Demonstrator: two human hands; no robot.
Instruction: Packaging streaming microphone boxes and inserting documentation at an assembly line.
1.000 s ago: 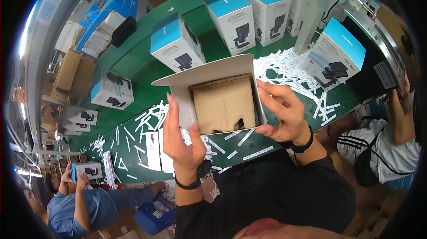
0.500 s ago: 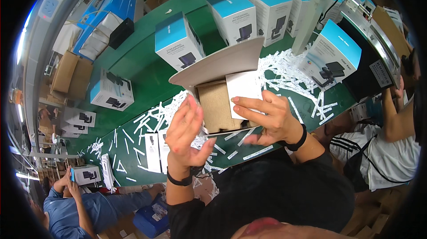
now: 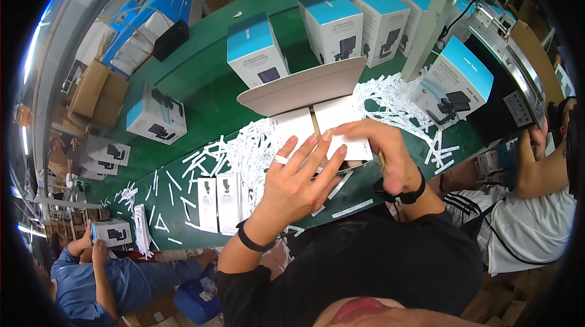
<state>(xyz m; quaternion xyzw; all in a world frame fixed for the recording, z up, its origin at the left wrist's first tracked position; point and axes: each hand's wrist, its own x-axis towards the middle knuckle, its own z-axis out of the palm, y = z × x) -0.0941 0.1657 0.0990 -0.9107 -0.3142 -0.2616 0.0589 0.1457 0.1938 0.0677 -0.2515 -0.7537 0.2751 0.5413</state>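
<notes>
In front of me stands an open cardboard box, its lid [image 3: 304, 91] raised on the far side. Two white inner flaps, the left flap [image 3: 292, 125] and the right flap [image 3: 337, 115], lie folded inward with a narrow gap between them. My left hand [image 3: 298, 184] is open, fingers spread over the box's near edge and the left flap; a small white band shows on one finger. My right hand [image 3: 381, 147] lies over the right flap with its fingers stretched out and thumb apart. The box's near wall is mostly hidden by my hands.
Closed blue-topped microphone boxes [image 3: 259, 53] stand along the far side of the green table [image 3: 204, 83]. Shredded white paper strips [image 3: 256, 150] surround the box. Thin white cartons [image 3: 218, 204] lie to the left. A metal post [image 3: 426, 38] rises at right. People work on both sides.
The left flap has been folded down over the box's brown interior. My left hand moved right onto it, and my right hand shifted slightly right. The view has shifted a little.
</notes>
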